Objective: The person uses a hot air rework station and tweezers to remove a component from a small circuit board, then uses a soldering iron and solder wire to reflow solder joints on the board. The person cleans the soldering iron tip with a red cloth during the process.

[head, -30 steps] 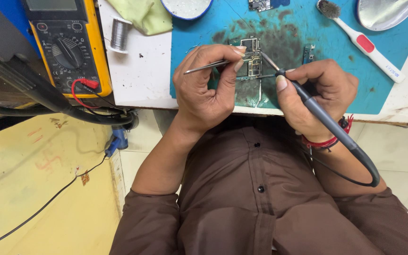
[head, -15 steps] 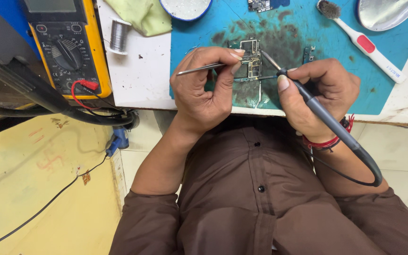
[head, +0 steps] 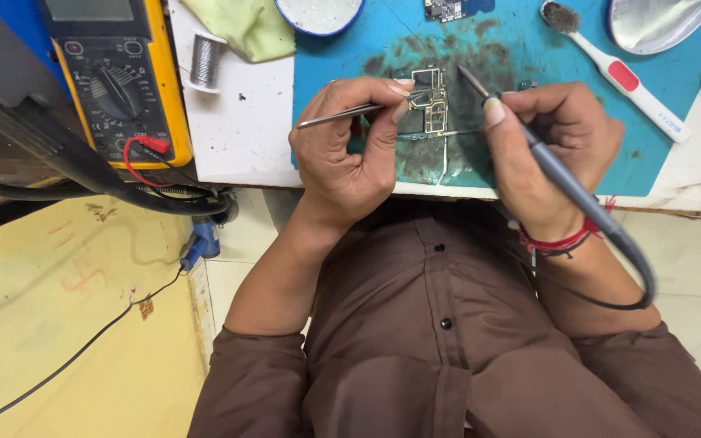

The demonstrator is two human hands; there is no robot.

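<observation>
Left hand: thumb and forefinger pinched shut on thin silver metal tweezers, tips down on a small gold-trimmed circuit board. Right hand: fingers wrapped pen-fashion round a slim grey soldering iron, point just beside the board's right edge. Board flat on a stained teal work mat, between both hands. Further out: white-and-red toothbrush to the right, spool of solder wire and yellow multimeter to the left.

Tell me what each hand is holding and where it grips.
Left hand pinches tweezers near the tips; right hand grips the soldering iron along its handle.
</observation>
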